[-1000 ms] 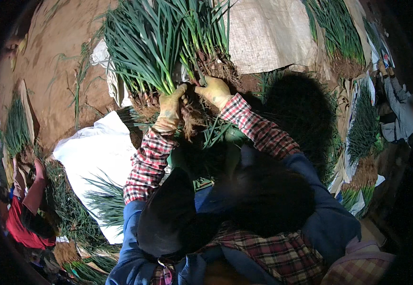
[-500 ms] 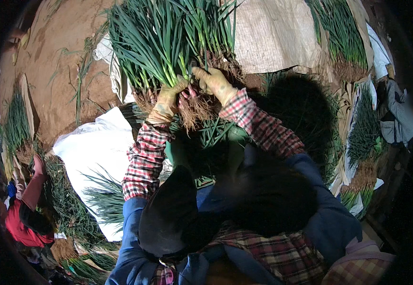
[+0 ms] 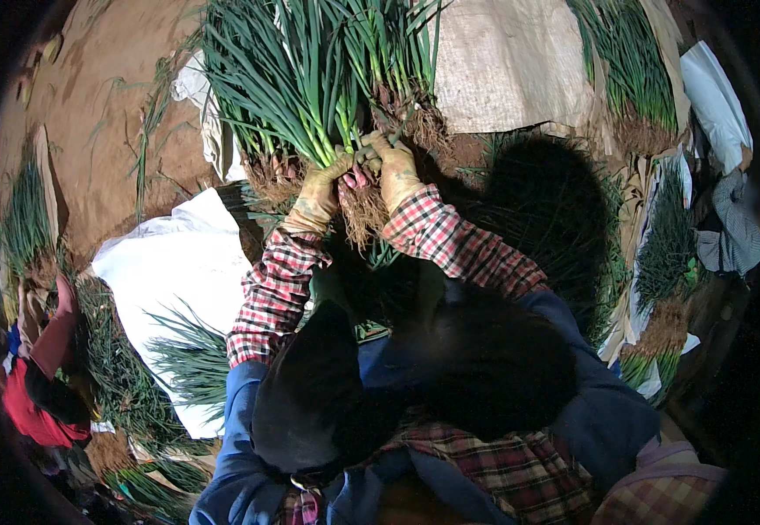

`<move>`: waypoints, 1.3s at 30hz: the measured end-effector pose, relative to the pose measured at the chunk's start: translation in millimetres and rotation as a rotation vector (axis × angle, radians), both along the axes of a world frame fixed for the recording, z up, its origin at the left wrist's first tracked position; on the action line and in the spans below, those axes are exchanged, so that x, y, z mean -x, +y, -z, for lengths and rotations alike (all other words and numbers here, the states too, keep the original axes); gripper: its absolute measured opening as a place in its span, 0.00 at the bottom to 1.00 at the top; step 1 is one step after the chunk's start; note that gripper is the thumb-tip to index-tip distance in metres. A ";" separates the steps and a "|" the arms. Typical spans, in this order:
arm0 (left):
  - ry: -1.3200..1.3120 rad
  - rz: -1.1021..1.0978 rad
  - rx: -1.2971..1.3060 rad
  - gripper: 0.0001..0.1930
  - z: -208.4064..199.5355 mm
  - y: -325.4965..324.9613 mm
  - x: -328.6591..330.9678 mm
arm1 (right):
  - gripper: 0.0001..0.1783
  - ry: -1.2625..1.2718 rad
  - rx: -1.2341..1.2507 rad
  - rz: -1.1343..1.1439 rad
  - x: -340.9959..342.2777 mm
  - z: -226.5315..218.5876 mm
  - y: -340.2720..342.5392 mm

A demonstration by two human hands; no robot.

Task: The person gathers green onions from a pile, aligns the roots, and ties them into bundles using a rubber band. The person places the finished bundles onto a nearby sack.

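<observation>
I hold a bunch of green onions [image 3: 303, 101] upright over the ground, its long leaves pointing away from me. My left hand [image 3: 317, 191], in a soiled yellowish glove, is wrapped round the lower stems. Pressed against the other side of the bunch is my right hand [image 3: 395, 171], gloved alike, with its fingers curled in at the stems. Between the two hands show reddish bulbs [image 3: 355, 178] with a tangle of brown roots [image 3: 363, 213] hanging below. Just beyond, more green onions [image 3: 389, 61] lie with their roots toward me.
A white sheet [image 3: 174, 262] lies at my left with loose green onions [image 3: 189, 354] on it. A pale woven sack [image 3: 511, 70] is spread ahead. Further bundles [image 3: 629, 70] lie at the far right. Other people are at the edges, one in red [image 3: 34, 407] and one in grey [image 3: 734, 223].
My right hand has moved left and closed in against the stems beside my left hand. The roots are drawn closer together. At the right, a white sheet by the person in grey is now raised.
</observation>
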State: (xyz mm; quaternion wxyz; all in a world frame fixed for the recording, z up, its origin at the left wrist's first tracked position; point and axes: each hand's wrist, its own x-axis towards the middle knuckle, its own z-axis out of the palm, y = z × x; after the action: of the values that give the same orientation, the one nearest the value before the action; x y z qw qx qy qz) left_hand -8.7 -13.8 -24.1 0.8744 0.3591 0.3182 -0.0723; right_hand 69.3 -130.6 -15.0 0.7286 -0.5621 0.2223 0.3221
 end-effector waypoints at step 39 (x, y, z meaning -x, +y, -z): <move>0.108 -0.009 -0.469 0.14 12.8 -32.7 2.1 | 0.12 -0.578 0.072 -0.730 -11.6 -27.2 1.0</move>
State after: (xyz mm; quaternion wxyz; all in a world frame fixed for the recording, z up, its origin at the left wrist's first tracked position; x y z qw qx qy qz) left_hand -10.8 -46.5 -36.9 0.7492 0.5464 0.3743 -0.0118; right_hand 80.9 -129.5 12.2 0.5798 -0.6950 -0.1910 0.3798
